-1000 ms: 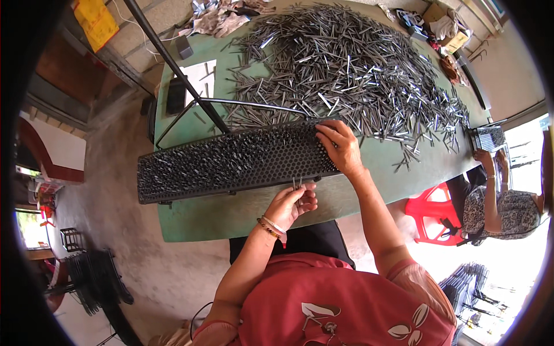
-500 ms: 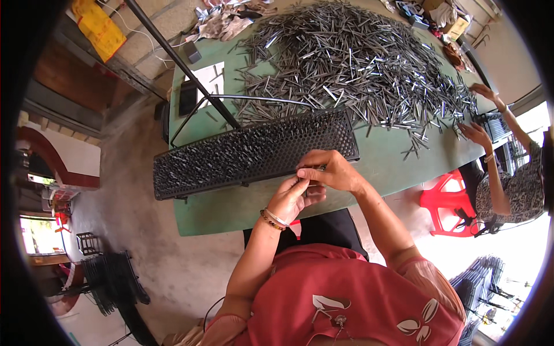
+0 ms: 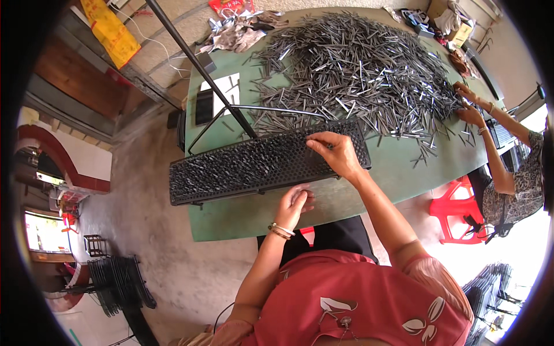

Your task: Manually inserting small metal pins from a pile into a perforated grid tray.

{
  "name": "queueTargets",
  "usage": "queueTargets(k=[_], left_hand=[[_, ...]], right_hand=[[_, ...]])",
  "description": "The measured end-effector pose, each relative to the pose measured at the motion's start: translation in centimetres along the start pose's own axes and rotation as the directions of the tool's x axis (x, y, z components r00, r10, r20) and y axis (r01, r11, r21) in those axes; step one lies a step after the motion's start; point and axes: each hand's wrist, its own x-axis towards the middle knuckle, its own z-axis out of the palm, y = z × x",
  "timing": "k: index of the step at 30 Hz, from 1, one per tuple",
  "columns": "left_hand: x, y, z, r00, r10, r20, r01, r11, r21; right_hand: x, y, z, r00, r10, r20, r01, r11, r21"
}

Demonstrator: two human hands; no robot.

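Here the right hand (image 3: 337, 154) pinches thin grey metal pins over the long black perforated rack (image 3: 265, 163) on the green table (image 3: 398, 173). The left hand (image 3: 294, 202) rests half-curled, apparently empty. The pins look light, stiff and slippery; gripping mid-shaft seems best.

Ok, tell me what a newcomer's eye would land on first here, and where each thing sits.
The big heap of thin grey metal rods spread over the far half of the green table catches the eye first. Next comes the long black perforated rack lying across the near side, with the right hand resting on its right end and the left hand just below its near edge. At the right edge, another person's hands reach into the heap.
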Motion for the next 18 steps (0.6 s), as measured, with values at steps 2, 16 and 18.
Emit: queueTargets(k=[2,16,18], left_hand=[[0.3,-1.4,-0.7,0.963,0.203,-0.174,-0.113,0.898,0.425],[0.7,-3.4,-2.3,0.835,0.518,-0.184,-0.306,0.716,0.628],[0.8,-3.5,-2.2,0.829,0.523,-0.197,-0.314,0.728,0.609]], right_hand=[[1.3,0.1,0.5,0.988,-0.151,-0.031,0.145,0.980,-0.136],[2.2,1.4,2.1,0.978,-0.205,-0.034,0.192,0.953,-0.235],[2.2,1.5,2.0,0.976,-0.215,-0.030,0.201,0.947,-0.250]])
